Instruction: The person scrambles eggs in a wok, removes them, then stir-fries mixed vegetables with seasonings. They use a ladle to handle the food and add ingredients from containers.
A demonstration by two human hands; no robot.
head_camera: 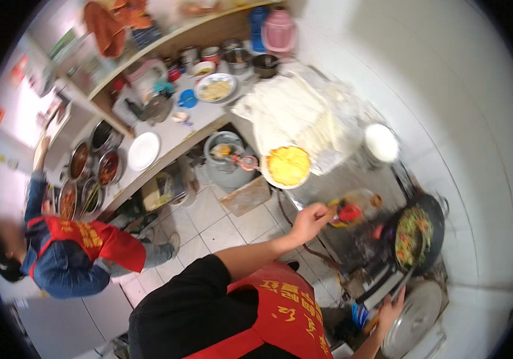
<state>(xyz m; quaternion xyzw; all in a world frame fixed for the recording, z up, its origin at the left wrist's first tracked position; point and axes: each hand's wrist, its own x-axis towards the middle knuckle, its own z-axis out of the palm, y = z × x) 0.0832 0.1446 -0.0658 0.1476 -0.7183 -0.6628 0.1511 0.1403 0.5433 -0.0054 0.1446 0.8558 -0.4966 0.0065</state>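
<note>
My left hand (311, 223) is over the near edge of the metal worktop (315, 190), its fingers curled beside a bottle (351, 209) with a red label patch. Whether those fingers grip anything is unclear. Lower right, my right hand (390, 310) holds a long-handled metal ladle (405, 283) with a wooden grip. The ladle's head lies among chopped green, pale and red food (411, 231) in a black wok (436, 233). A white bowl of yellow food (288, 166), seemingly cooked egg, sits at the worktop's edge beyond my left hand.
A white cloth (288, 107) covers the worktop's far part, near a white-topped container (381, 143). A metal lid (415, 318) stands by my right hand. A gas cylinder (229, 164) is on the floor. At left, another person (68, 256) in a red apron reaches past food pots (79, 159).
</note>
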